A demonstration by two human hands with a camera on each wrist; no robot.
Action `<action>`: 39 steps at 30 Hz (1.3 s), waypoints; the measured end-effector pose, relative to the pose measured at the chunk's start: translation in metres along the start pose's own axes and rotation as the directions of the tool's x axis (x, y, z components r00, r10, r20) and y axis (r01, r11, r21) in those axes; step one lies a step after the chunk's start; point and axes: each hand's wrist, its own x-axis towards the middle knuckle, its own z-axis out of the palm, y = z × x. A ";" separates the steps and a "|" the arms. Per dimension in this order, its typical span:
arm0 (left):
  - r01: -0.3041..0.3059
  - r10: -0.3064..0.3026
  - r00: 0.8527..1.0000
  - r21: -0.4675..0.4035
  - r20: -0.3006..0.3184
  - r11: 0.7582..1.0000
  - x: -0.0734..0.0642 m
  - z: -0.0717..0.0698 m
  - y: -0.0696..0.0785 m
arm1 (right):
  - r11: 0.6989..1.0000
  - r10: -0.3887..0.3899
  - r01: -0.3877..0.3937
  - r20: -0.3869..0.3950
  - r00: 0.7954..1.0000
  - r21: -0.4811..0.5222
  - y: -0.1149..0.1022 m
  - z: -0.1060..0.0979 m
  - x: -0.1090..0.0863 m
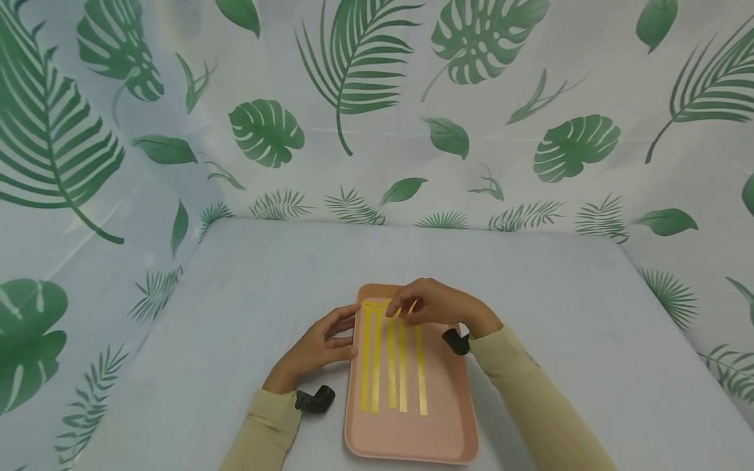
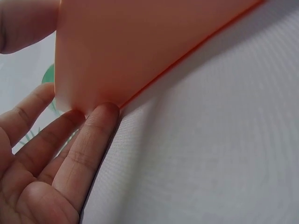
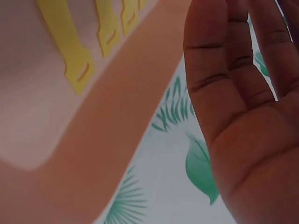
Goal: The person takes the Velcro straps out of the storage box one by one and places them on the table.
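Several thin yellow strips lie lengthwise in a pink tray: a pair at left, a pair in the middle, a single one at right. Slotted ends show on the strips in the right wrist view. My left hand rests its fingertips against the tray's left side, near the far corner; the left wrist view shows fingers touching the outer wall. Over the far ends of the middle strips is my right hand, fingers loosely bent downward. Whether its fingertips touch a strip is hidden.
A white-covered table surrounds the tray. Behind it and at both sides hangs a white sheet with green leaf prints. Each wrist wears a small black camera, the left one close to the tray's left edge.
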 end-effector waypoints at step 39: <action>0.035 -0.034 0.999 -0.047 0.026 0.998 0.000 -0.004 -0.002 | 0.996 0.031 -0.019 0.140 0.990 -0.084 0.028 0.030 0.075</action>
